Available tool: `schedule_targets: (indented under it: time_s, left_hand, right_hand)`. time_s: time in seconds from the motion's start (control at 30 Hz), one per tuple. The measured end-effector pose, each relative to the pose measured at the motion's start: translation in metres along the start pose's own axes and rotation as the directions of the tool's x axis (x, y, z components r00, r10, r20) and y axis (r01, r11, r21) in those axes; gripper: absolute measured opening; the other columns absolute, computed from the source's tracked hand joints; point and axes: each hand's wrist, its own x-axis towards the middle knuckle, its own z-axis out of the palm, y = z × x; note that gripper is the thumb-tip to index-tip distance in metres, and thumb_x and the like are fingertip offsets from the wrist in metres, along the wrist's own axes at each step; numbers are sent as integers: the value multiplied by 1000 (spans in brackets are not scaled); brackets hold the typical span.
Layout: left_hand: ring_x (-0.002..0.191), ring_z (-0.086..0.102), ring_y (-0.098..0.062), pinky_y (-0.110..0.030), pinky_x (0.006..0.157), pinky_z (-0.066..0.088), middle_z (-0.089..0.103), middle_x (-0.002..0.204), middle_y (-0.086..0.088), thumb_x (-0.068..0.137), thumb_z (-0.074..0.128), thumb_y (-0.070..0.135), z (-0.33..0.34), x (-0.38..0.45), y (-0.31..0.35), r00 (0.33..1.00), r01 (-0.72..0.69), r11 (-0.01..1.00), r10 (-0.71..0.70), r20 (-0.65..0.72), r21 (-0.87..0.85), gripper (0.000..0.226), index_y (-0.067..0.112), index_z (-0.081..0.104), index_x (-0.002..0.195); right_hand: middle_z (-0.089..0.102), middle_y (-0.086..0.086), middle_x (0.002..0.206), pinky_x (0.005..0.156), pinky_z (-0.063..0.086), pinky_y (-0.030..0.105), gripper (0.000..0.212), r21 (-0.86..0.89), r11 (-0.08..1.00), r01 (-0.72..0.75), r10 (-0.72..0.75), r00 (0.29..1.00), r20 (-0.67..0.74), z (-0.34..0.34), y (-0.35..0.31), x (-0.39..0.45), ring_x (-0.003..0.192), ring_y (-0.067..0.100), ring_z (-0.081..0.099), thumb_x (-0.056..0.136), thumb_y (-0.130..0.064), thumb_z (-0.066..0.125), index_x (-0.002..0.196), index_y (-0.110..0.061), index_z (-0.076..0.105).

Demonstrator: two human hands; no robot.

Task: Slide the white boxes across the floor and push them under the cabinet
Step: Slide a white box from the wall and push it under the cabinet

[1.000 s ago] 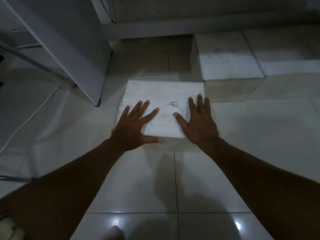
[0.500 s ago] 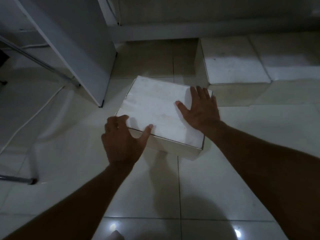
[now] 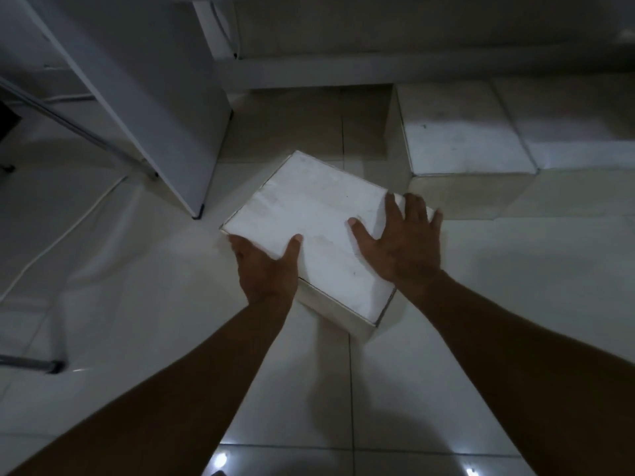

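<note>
Your left hand [image 3: 266,269] grips the near-left edge of the white box [image 3: 316,228]: thumb on the lid, fingers curled over the side and mostly hidden. Your right hand [image 3: 400,243] lies flat and spread on the lid's right part, fingertips reaching its far-right edge, grasping nothing.

The box sits on the tiled floor [image 3: 481,286], turned at an angle to the tile lines, its far corner pointing toward the open gap under the cabinet [image 3: 309,68].

Risks from here: pushed while skewed, the far-left corner may catch the grey panel [image 3: 161,108] just to the left, or the right side may jam against the neighbouring boxes [image 3: 460,142] already lying at the gap. Uneven pressure from the flat palm would likely spin the box rather than slide it.

The box is shallow, matte white and faintly scuffed. Its lid seems to overhang the base, though dim light makes this uncertain.
</note>
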Motion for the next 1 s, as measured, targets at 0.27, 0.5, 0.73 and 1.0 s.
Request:
schedule_targets:
  time_s: [0.27, 0.5, 0.73, 1.0]
  left_hand:
    - [144, 28, -26, -35, 118, 24, 24, 159, -9, 79, 73, 50, 21, 44, 16, 982, -93, 996, 92, 165, -3, 112, 10, 1, 155]
    - [142, 31, -28, -33, 114, 26, 25, 159, -6, 79, 66, 62, 28, 78, 40, 932, -211, 967, 155, 327, 142, 110, 15, 1, 155]
    - [131, 45, -35, -39, 107, 40, 45, 146, -14, 77, 66, 65, 28, 19, 25, 975, -120, 969, 74, 210, 215, 116, 11, 0, 155]
    - [137, 37, -33, -38, 107, 36, 26, 157, -10, 82, 63, 60, 43, 14, 29, 956, -168, 964, 109, 271, 205, 109, 17, -5, 155]
  right_hand:
    - [25, 26, 153, 119, 13, 47, 91, 11, 995, -100, 100, 995, -8, -5, 3, -36, 143, 37, 21, 85, -79, 25, 151, -16, 26]
    - [25, 16, 158, 118, 16, 49, 80, 19, 999, 42, -40, 996, -82, -2, 24, -44, 146, 30, 19, 90, -72, 26, 149, -18, 34]
    - [34, 14, 153, 108, 34, 47, 90, 141, 987, -76, 80, 997, -21, -8, 24, -18, 136, 34, 38, 82, -79, 37, 150, -20, 28]
    - [41, 14, 146, 96, 45, 43, 92, 92, 983, -157, 161, 986, -36, -10, 12, -41, 126, 31, 47, 84, -77, 37, 150, -14, 25]
